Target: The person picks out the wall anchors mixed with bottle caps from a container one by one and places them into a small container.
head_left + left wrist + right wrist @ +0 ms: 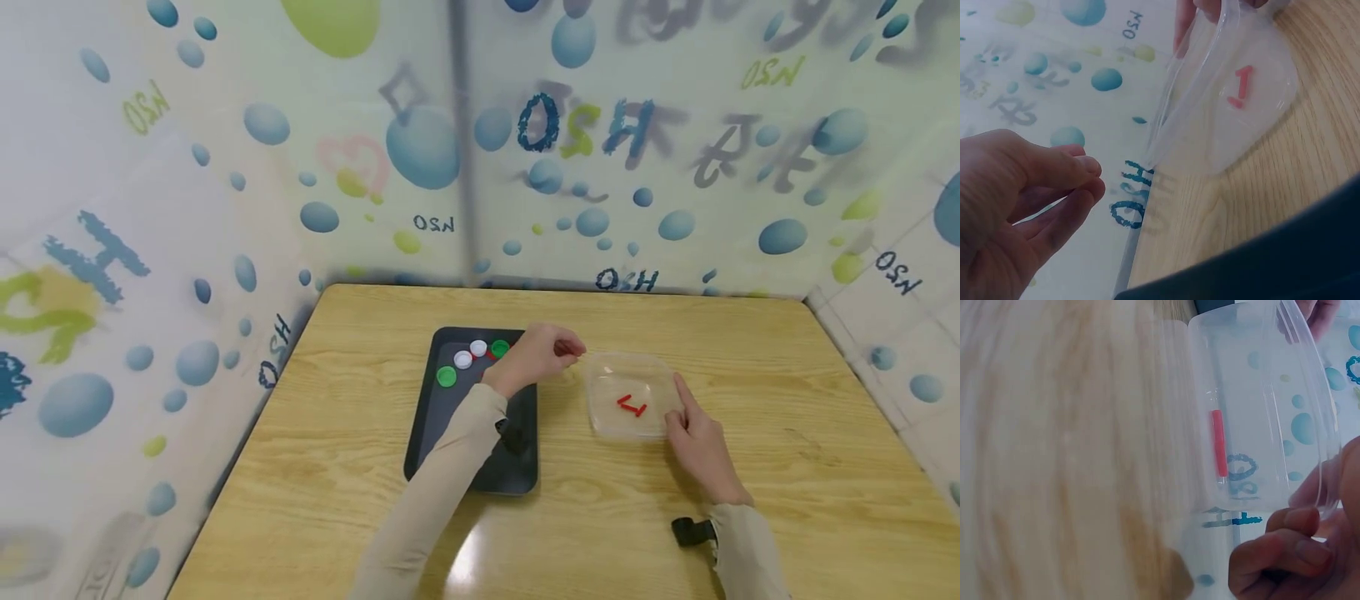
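My left hand (536, 358) hovers over the right edge of a dark tray (517, 475), fingers curled. Its thumb and fingertips meet in the left wrist view, with nothing visible between them. The fingertips are just left of a clear plastic container (615, 429). Small red sticks (632, 407) lie on the container's floor. My right hand (701, 446) grips the container's right rim between thumb and fingers. White bottle caps (462, 360) and green bottle caps (446, 377) lie at the tray's far end. Red bits show between them, partly hidden by my left hand.
The tray and container stand side by side on a wooden table (337, 433). A wall covering printed with bubbles and letters (427, 150) rises behind the table and along both sides. Black bands (692, 532) sit on my wrists.
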Demonstrator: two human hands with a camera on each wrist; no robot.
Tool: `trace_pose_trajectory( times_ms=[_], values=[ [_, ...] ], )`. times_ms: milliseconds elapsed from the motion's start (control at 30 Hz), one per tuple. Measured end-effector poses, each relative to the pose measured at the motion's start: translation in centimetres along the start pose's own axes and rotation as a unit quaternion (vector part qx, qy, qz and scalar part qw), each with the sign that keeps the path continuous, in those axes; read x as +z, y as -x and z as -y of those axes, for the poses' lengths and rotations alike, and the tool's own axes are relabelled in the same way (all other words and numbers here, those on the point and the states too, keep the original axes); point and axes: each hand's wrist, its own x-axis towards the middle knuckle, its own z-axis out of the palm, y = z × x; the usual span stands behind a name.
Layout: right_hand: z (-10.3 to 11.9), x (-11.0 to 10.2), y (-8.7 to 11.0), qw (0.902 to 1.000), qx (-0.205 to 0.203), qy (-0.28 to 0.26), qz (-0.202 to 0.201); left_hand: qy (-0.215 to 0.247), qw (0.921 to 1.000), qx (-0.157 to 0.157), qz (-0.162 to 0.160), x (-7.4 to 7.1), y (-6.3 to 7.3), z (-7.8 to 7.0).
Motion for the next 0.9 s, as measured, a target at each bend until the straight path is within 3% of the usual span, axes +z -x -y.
trace_pose_trajectory(
  times_ms=[300, 900],
  values=[
    [0.4, -0.1, 0.1, 0.9999, 0.009, 0.004, 0.001, 0.011, 0.9989, -0.026, -0.036, -1.7, 1.4, 1.6],
    [0.4, 0.0, 0.1, 1.0, 0.005, 0.004, -0.001, 0.009, 0.9953, -0.074, -0.062, -4.1, 5.2, 5.8]
  ],
)
